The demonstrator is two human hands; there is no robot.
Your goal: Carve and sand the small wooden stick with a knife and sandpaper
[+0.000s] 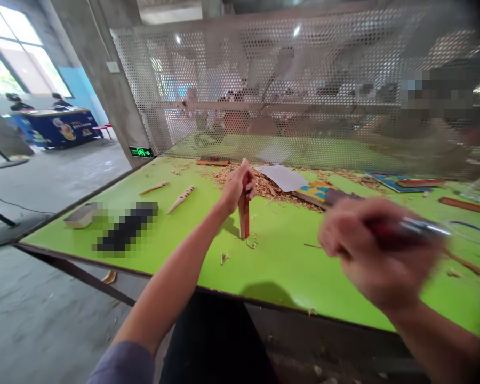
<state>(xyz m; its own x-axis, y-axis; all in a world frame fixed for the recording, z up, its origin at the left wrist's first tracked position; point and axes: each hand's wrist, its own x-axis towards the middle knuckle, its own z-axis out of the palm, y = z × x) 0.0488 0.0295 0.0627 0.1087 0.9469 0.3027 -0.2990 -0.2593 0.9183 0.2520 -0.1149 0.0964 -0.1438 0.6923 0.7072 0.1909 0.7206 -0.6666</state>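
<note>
My left hand (pixel 236 186) is closed around the upper part of a reddish wooden strip (pixel 244 218), which stands upright with its lower end on the green tabletop. In my right hand (pixel 378 261), raised over the table's right side and smeared by motion, is a tool with a dark red handle (pixel 388 229) and a shiny metal end (pixel 426 226); its exact kind is blurred. The two hands are well apart. Small curled shavings (pixel 252 241) lie by the strip's foot. Behind my left hand spreads a heap of wood shavings (pixel 266 194).
A white paper sheet (pixel 283 177) lies on the heap. To the left are two carved pointed sticks, a small block (pixel 79 216) and a pixelated black object (pixel 124 228). A perforated metal screen (pixel 224 80) stands along the back. Wooden strips (pixel 466 205) lie at right.
</note>
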